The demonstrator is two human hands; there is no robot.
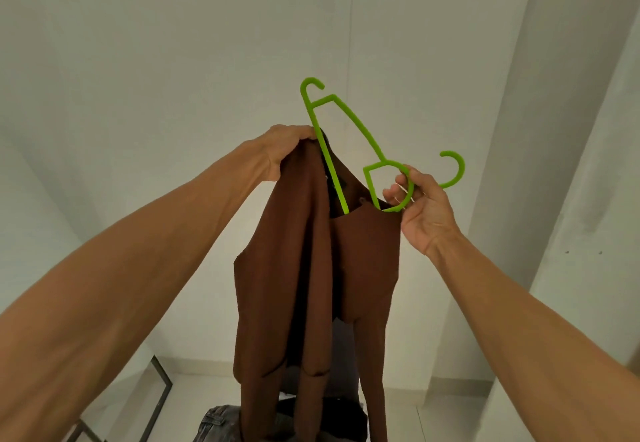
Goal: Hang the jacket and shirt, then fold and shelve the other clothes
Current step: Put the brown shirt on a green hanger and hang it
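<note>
A brown jacket (308, 268) hangs in the air in front of me, its dark lining showing at the neck. My left hand (282, 150) grips the jacket's collar at the top left. My right hand (420, 207) holds a bright green plastic hanger (349, 130) by the loop below its hook. The hanger is tilted steeply, one arm sticking up to the left. Its long bar and lower end are pushed down inside the jacket's neck opening. The jacket's sleeves dangle down toward the floor.
A heap of clothes, with grey denim (218, 422) and dark fabric (346, 417), lies on the floor under the jacket. A dark metal frame (157, 396) stands at the lower left. White walls and a white column (512, 199) at the right surround me.
</note>
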